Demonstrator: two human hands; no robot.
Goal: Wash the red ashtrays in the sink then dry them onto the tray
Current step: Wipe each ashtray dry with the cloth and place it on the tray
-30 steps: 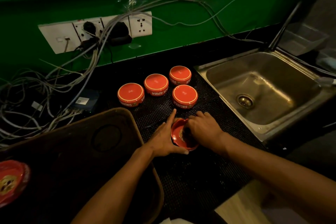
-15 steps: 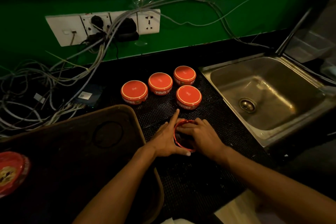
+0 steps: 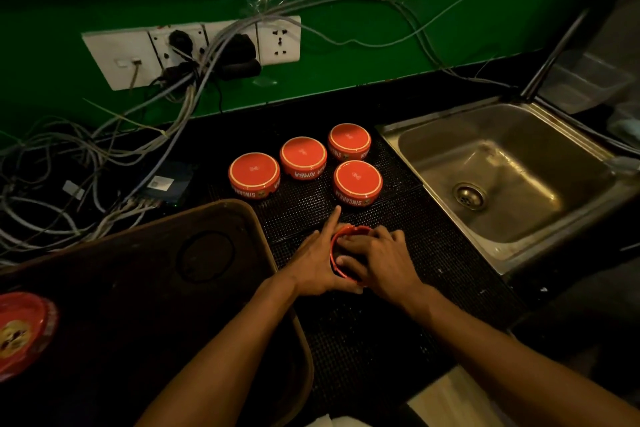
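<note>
Tipping upright→flat since 1 s ago: red ashtray, l. hand gripping rim, r. hand fingers flat inside; drying ongoing, tray left of hands.

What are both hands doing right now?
Left hand: gripping the red ashtray by its left rim, index finger straight.
Right hand: fingers inside the ashtray; holding anything cannot be told.

My right hand covers most of the ashtray I am working on, so I see only a strip of its red rim and nothing of its inside. Another red ashtray on the tray is cut off by the left edge. The clear containers beyond the sink are dim; perhaps plastic tubs, I cannot tell.
</note>
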